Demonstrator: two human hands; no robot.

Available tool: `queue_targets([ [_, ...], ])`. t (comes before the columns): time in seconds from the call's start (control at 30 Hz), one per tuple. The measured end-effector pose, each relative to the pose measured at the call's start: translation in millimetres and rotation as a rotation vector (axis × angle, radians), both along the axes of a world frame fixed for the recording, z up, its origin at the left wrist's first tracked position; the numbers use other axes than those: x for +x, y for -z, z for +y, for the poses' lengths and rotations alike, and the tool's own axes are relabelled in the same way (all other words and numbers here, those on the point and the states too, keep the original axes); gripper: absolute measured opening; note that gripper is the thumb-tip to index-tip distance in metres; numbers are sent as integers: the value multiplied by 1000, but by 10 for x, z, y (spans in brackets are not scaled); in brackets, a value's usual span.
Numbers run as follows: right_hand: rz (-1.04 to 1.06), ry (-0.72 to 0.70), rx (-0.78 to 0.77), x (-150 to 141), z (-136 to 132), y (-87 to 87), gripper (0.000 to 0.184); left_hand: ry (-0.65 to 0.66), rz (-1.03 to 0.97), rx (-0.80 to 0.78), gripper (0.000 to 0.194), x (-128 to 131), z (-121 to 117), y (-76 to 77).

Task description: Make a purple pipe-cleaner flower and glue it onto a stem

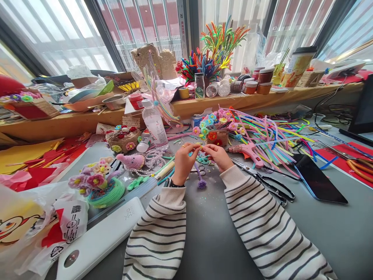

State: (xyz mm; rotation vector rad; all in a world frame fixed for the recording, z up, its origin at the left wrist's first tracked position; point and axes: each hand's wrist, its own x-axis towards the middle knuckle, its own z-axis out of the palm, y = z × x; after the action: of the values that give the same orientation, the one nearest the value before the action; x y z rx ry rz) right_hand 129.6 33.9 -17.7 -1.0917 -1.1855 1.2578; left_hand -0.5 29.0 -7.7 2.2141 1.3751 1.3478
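Note:
My left hand [186, 159] and my right hand [218, 155] meet above the middle of the table, thumbs and fingertips pinched together. Between them is a small yellow piece of pipe cleaner [201, 146], mostly covered by the fingers. Just below lies a purple pipe-cleaner pompom on a stem [201, 183], beside small scissors [201, 170] partly hidden by my left hand. A pink hot glue gun [247, 152] rests right of my right hand. Large black-handled scissors [271, 182] lie near my right sleeve.
Loose pipe cleaners [274, 136] spread at the back right, near a phone [319, 179]. A plastic bottle [154, 126], a flower basket [217, 136], a pink crocheted figure [131, 160] and a green flower pot [106, 193] stand around. A long white device [101, 241] lies front left.

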Motion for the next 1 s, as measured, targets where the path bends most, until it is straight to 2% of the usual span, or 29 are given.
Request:
queue_targets([
  [0.23, -75, 24, 69, -21, -5, 2, 28, 73, -148, -289, 21, -87, 60, -15],
  [0.53, -84, -10, 93, -34, 0, 15, 28, 192, -395, -697, 22, -140, 0, -138],
  [0.87, -23, -63, 79, -52, -8, 25, 30, 261, -580, -803, 20, -132, -2, -109],
  [0.97, -203, 48, 137, 3, -46, 23, 30, 211, -591, -780, 22, -144, -2, -117],
  [1.0, -310, 133, 184, 50, -87, 19, 28, 192, -601, -773, 23, -151, -3, -121],
])
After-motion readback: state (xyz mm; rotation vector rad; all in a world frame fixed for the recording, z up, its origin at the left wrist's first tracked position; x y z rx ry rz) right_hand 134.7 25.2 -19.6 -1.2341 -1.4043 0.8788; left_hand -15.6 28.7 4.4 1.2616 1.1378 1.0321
